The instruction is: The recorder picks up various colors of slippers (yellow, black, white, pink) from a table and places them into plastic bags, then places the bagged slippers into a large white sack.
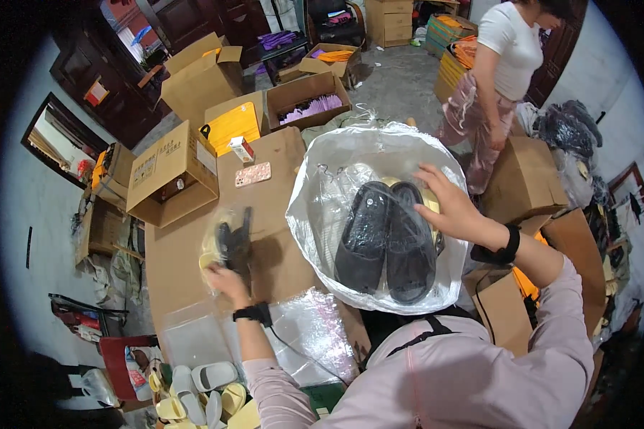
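- L hand [225, 282] grasped blurred blk/yellow slippers [234, 244] over cardboard-topped tbl's [175, 272] left side.
- R hand [456, 209] was spread, unclenched, by bagged blk slides [368, 232] in white sack [303, 214], right; can't tell if touching.
- Pink-patterned phone [253, 174] lay far side.

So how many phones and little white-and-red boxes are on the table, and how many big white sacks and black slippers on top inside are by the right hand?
Phone in pink patterned case: 1
Small white-and-red box: 1
White sack: 1
Black slide sandals: 2
Total: 5
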Motion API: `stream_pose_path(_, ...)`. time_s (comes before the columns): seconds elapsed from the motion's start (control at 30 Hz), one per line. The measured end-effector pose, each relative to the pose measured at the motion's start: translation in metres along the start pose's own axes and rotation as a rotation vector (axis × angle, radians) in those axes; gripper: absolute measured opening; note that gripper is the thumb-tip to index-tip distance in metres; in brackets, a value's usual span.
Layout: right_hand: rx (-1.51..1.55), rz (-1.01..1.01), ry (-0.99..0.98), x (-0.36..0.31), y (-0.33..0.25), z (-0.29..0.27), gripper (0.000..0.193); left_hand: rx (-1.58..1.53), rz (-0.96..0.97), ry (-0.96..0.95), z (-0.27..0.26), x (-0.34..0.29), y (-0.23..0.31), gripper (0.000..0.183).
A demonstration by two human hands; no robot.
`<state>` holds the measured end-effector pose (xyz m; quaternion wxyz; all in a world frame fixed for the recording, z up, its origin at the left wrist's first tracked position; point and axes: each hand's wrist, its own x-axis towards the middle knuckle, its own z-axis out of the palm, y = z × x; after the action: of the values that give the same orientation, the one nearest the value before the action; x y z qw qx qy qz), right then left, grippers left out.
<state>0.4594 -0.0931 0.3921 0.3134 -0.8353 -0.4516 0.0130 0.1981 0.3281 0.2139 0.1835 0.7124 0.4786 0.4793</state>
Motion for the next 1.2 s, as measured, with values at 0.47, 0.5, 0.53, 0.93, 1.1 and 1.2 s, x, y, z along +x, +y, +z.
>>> stream_pose_path(0.47,0.070,-0.316,0.213,0.064,-0.063,-0.053,0.087,-0.489,0.882,0.091,-0.119,0.108,0.272,0.019)
stream_pose_path(0.5,0.090,-0.410,0.262,0.072,-0.074,-0.061,0.095,-0.491,0.883,0.096,-0.124,0.103,0.295,0.019)
stream_pose_path(0.53,0.114,-0.509,0.310,0.080,-0.086,-0.068,0.103,-0.527,1.021,0.192,-0.131,0.097,0.318,0.018)
stream_pose_path(0.93,0.266,-0.512,1.000,0.045,-0.056,-0.107,0.126,-1.021,1.335,-0.004,-0.095,0.014,0.427,0.014)
stream_pose_path(1.1,-0.112,-0.319,0.856,-0.023,-0.036,-0.107,0.093,-1.431,0.981,-0.359,-0.067,-0.019,0.454,0.015)
stream_pose_path(1.2,-0.130,-0.366,0.700,-0.052,-0.003,-0.087,0.081,-1.409,0.786,-0.718,-0.046,-0.033,0.447,0.018)
